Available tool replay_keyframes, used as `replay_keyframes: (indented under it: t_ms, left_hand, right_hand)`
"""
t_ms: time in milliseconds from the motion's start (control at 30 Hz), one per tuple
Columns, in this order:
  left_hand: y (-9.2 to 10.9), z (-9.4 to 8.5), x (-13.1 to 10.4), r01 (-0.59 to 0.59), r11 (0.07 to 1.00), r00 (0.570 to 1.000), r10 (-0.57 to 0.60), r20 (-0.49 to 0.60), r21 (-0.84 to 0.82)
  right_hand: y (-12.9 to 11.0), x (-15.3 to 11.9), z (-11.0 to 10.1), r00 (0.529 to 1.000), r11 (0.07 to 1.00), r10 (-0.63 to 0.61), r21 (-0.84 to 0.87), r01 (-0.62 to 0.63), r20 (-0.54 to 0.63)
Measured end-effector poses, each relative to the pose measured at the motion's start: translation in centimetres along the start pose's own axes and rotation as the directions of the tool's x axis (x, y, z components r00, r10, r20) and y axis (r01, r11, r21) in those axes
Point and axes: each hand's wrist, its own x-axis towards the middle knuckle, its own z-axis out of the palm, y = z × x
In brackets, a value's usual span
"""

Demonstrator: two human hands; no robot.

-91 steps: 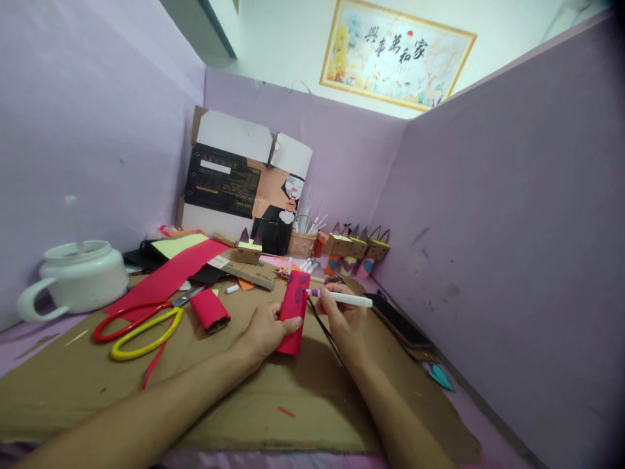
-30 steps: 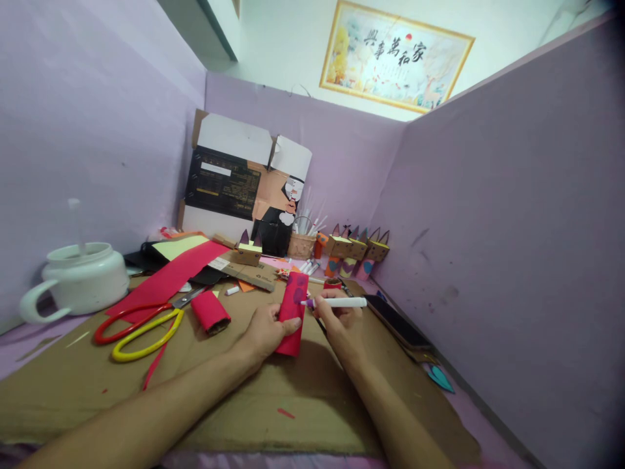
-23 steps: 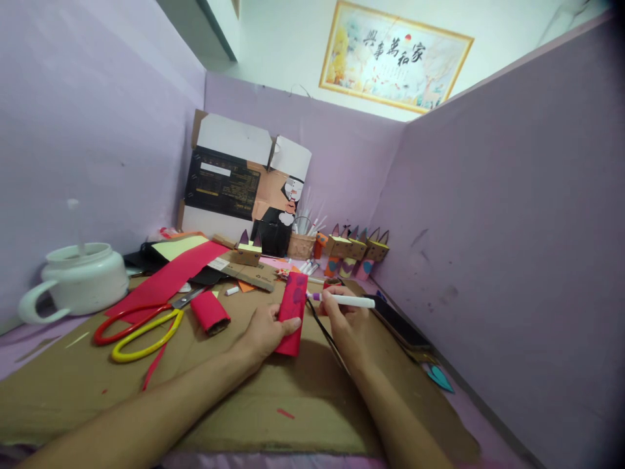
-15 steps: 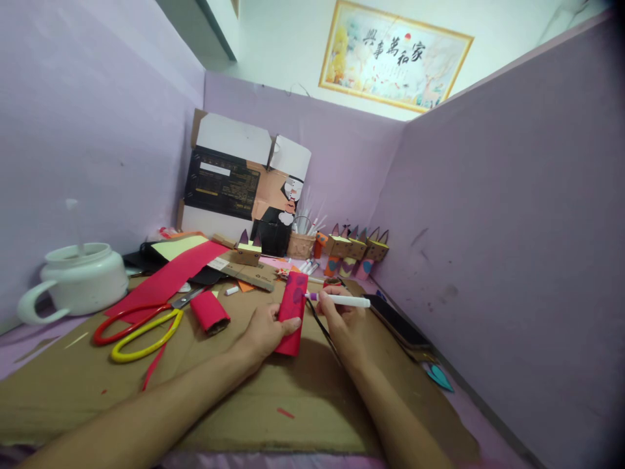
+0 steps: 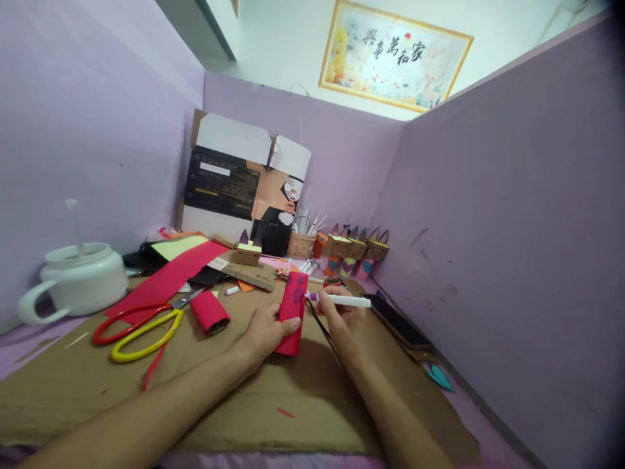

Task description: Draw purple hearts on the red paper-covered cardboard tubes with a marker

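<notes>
My left hand (image 5: 267,331) grips a flattened red paper-covered tube (image 5: 291,339), its thumb lying across the front. Purple blotches mark the tube's upper half. In my right hand (image 5: 342,319) is a white marker (image 5: 349,301) with a purple end, held nearly level. Its tip meets the tube's right edge beside the purple marks. A shorter red tube (image 5: 209,311), with a brown inside, lies to the left of my left hand. Near it rest scissors (image 5: 146,331) with one red and one yellow handle. A small white cap (image 5: 232,290) sits behind the short tube.
A white mug (image 5: 85,280) stands at the left, by a red paper strip (image 5: 170,277). Toward the back are an unfolded box (image 5: 224,182), a basket of white sticks (image 5: 301,245) and several eared cardboard figures (image 5: 375,247). A phone (image 5: 398,322) lies at right along the purple wall (image 5: 512,228).
Hardly anything differs. Both hands keep their places, and the marker tip stays against the red tube.
</notes>
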Motion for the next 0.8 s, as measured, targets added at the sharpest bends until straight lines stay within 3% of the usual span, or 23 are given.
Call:
replay_keyframes:
  t_ms: [200, 433, 800]
  left_hand:
    - [0.13, 0.03, -0.10, 0.001, 1.000, 1.000, -0.001, -0.007, 0.005]
    - [0.23, 0.10, -0.13, 0.017, 1.000, 1.000, -0.017, 0.003, -0.008]
    - [0.30, 0.10, -0.17, 0.016, 1.000, 1.000, -0.016, -0.020, -0.004]
  right_hand:
    - [0.06, -0.08, -0.10, 0.998, 1.000, 0.015, -0.027, -0.013, 0.064]
    - [-0.15, -0.09, -0.11, 1.000, 1.000, 0.010, -0.022, -0.009, 0.019]
    - [-0.37, -0.28, -0.05, 0.997, 0.998, 0.022, -0.058, -0.018, 0.067]
